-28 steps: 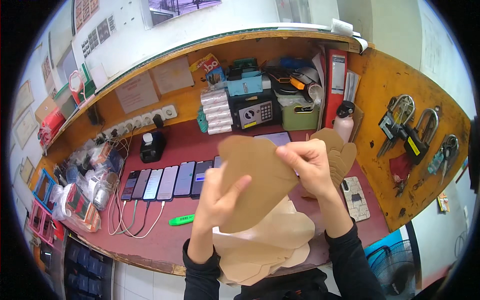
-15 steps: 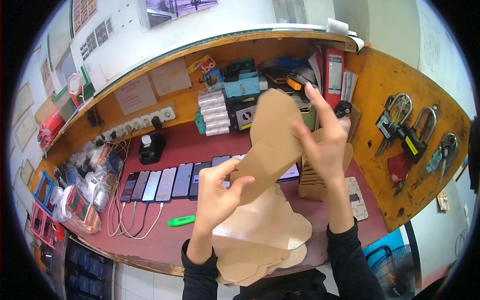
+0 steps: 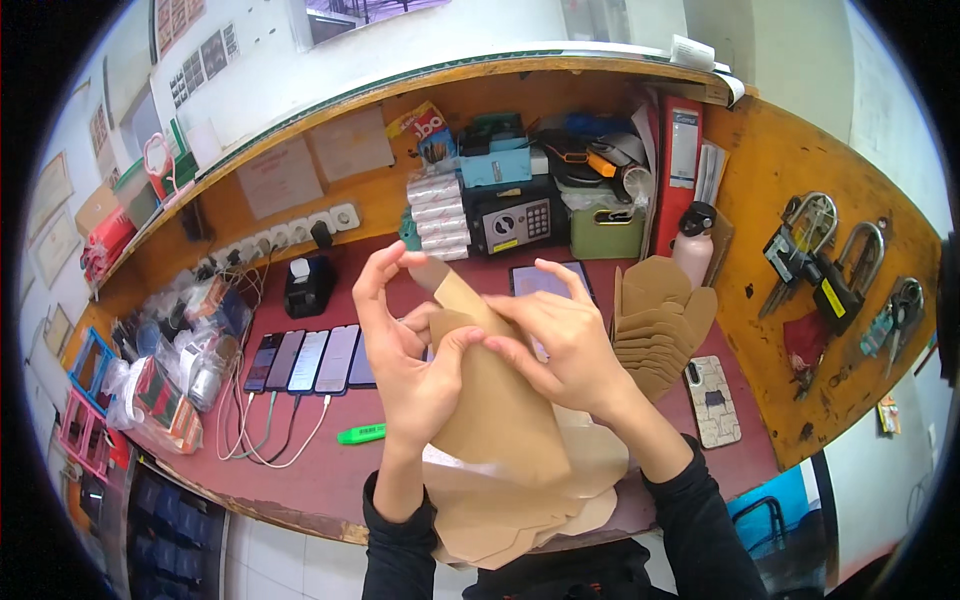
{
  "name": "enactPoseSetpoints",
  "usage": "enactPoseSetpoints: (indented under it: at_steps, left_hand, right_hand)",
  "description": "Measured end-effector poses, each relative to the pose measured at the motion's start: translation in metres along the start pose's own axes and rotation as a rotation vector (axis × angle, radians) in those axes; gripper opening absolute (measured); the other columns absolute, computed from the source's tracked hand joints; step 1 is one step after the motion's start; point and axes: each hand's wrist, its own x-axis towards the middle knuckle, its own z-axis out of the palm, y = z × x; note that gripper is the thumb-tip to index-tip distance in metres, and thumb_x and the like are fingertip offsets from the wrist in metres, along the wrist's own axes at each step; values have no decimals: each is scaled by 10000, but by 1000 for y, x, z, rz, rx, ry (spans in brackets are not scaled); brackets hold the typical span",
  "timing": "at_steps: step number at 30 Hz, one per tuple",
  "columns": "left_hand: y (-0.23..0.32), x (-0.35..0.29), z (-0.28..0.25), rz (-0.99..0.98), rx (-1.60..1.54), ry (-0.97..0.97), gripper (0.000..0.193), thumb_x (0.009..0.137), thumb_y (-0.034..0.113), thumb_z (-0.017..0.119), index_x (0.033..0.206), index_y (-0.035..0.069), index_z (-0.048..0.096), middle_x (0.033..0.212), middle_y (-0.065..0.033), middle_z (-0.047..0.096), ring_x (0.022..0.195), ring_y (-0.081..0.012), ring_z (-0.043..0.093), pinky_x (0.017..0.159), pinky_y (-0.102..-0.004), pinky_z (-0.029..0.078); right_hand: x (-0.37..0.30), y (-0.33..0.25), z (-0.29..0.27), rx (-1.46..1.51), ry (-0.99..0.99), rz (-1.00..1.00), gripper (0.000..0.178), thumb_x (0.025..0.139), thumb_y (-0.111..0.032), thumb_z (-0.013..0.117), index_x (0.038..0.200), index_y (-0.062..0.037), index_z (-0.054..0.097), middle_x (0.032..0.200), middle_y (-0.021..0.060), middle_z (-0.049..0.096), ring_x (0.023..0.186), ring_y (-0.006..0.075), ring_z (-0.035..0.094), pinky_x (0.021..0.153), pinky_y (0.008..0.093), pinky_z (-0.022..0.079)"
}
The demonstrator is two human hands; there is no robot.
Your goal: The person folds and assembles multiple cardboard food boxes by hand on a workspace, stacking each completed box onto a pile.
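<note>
Between my hands a brown paperboard box blank [image 3: 505, 415] is tilted up, its upper part bent into a narrow flap. My left hand [image 3: 405, 350] grips the left edge, thumb pressed on the board near the fold. My right hand [image 3: 555, 345] pinches the fold from the other side, with thumb and fingers close to the left thumb. Below it lies a pile of flat brown blanks [image 3: 520, 515] at the table's front edge, partly covered by the held one. To the right of my right hand stands a nested stack of folded brown boxes [image 3: 655, 330].
Several phones [image 3: 300, 362] lie in a row at left with charging cables, near a green highlighter [image 3: 362, 434]. A patterned phone case [image 3: 714, 400] rests at right. Behind are a safe [image 3: 508, 220], a green bin [image 3: 607, 234] and a pink bottle [image 3: 693, 248]. Padlocks [image 3: 838, 275] hang at right.
The blank has come down and nearer, and its upper part is now bent. My right hand has moved down and left, beside my left hand. The view has shifted slightly.
</note>
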Motion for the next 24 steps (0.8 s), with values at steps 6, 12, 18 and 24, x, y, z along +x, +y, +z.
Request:
enactPoseSetpoints:
  at_steps: [6, 12, 18, 24]
  left_hand:
    - [-6, 2, -9, 210, 178, -156, 657, 605, -209, 579, 1187, 25, 381, 1214, -139, 374, 720, -120, 545, 594, -208, 496]
    - [1, 3, -10, 326, 560, -252, 544, 600, -170, 613, 1098, 10, 492, 1177, -147, 409, 663, -119, 556, 573, -211, 512]
    - [17, 10, -48, -8, 777, -186, 444, 856, 388, 453, 980, -17, 585, 1018, -124, 548, 812, -223, 543, 802, -337, 400]
    - [-81, -12, -73, -428, -49, -611, 636, 844, 454, 439, 1278, -9, 380, 1238, -143, 478, 1123, -234, 472, 955, -337, 365]
  right_hand:
    - [-2, -1, 6, 287, 17, -29, 279, 770, -311, 644, 814, -39, 599, 719, 63, 583, 655, 235, 548, 844, 382, 371]
    - [-3, -1, 11, 258, 105, 41, 107, 684, -141, 671, 721, -63, 607, 635, 43, 560, 616, 220, 538, 687, 330, 358]
    - [-2, 10, -13, 155, 511, 5, 263, 636, 113, 524, 777, -51, 674, 754, 56, 673, 690, 134, 602, 711, 273, 335]
    - [5, 12, -20, 420, 403, -231, 245, 629, 77, 487, 710, -100, 636, 734, 5, 636, 815, 190, 595, 757, 318, 324]
